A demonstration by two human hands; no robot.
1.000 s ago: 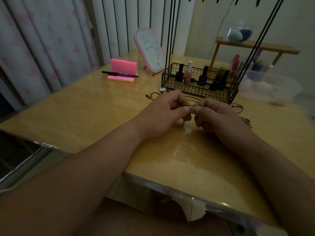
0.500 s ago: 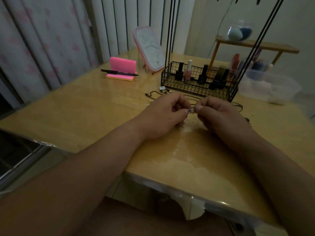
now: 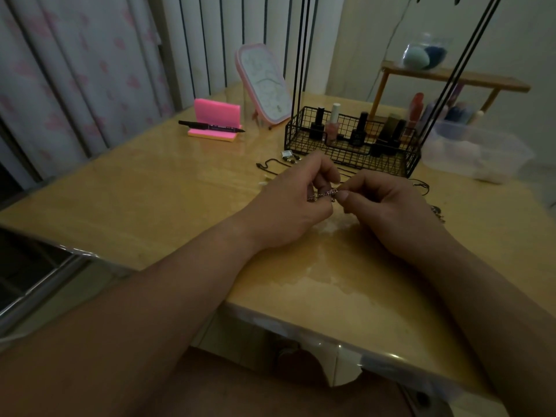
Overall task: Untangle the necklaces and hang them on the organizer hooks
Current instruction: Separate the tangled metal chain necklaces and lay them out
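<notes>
A thin metal chain necklace is stretched between my two hands just above the wooden table. My left hand pinches one side of it and my right hand pinches the other, fingertips almost touching. A black cord necklace with small pendants lies on the table behind my left hand. Another dark cord lies right of my hands, and part of a chain shows past my right wrist. The black wire organizer stands behind my hands, its rods rising out of the frame; only hook tips show at the top edge.
Nail polish bottles stand in the organizer's basket. A pink-framed mirror and a pink sticky-note holder with a black pen stand at the back left. A clear plastic tub and a wooden shelf with bottles are at the back right.
My hands have lifted slightly and a short length of the chain now shows between the fingertips. Nothing else on the table has moved.
</notes>
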